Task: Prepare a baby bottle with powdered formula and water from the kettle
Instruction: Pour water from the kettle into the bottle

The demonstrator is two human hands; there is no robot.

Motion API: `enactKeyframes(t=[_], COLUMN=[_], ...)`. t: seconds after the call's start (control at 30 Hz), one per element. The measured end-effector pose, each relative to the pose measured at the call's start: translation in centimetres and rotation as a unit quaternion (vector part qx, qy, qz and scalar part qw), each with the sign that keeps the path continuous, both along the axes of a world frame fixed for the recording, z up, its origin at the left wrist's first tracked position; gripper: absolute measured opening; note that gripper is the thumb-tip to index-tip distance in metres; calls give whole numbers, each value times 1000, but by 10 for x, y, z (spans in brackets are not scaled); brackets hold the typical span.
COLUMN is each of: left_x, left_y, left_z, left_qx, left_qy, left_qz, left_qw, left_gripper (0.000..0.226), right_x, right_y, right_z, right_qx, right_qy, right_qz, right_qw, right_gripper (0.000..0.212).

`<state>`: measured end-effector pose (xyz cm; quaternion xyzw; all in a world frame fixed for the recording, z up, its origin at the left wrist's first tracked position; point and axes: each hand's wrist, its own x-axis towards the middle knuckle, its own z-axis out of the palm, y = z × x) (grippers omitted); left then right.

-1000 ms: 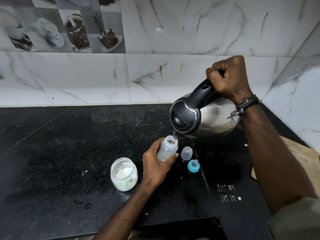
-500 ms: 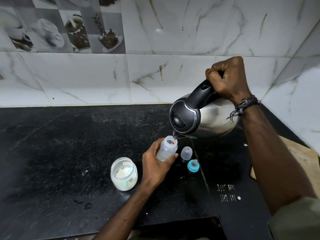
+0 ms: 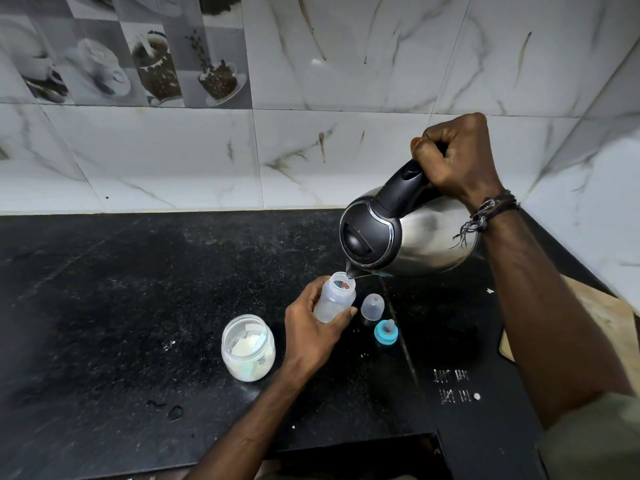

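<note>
Two hands are working over the black bench [image 3: 138, 306]. The right hand [image 3: 457, 161] is clenching in a tight fist round the black handle of the kettle [image 3: 408, 233], knuckles up, wrist bending down, a corded bracelet [image 3: 491, 209] sitting at the wrist; the forearm is running down toward the lower right corner. The kettle is hanging above the bench, tipping to the left, its spout pointing down just over the mouth of the bottle [image 3: 336, 299], and a thin thread of water is showing at the spout's tip. The left hand [image 3: 311, 334] is reaching in from below, fingers and thumb curling round the bottle's lower half, the thumb lying along its right side, holding it with the open mouth leaning toward the spout. Whether the bottle's base is touching the bench is hidden by the hand. Just to the right of the bottle a clear cap [image 3: 372, 306] is standing on the bench, and near it, a little closer to the person, a teat in a blue ring [image 3: 386, 332] is sitting. To the left of the left wrist an open jar [image 3: 248, 348] holding white powder is standing. Marbled tiles [image 3: 346, 133] are rising behind the bench.
</note>
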<state>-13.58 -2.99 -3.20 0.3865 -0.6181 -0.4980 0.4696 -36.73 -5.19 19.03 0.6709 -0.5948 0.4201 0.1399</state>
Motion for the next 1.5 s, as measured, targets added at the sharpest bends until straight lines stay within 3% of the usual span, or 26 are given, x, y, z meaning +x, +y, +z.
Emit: enactKeyframes(t=[1.5], left_x=[1], left_y=[3], left_z=[2], left_qx=[-6], left_qy=[-1], left_qz=[10], left_qw=[1000], left_gripper=[53], right_x=[4], right_y=[1], right_z=[3], right_qx=[3], right_qy=[1], right_qz=[5], right_qw=[1000], right_gripper=[42])
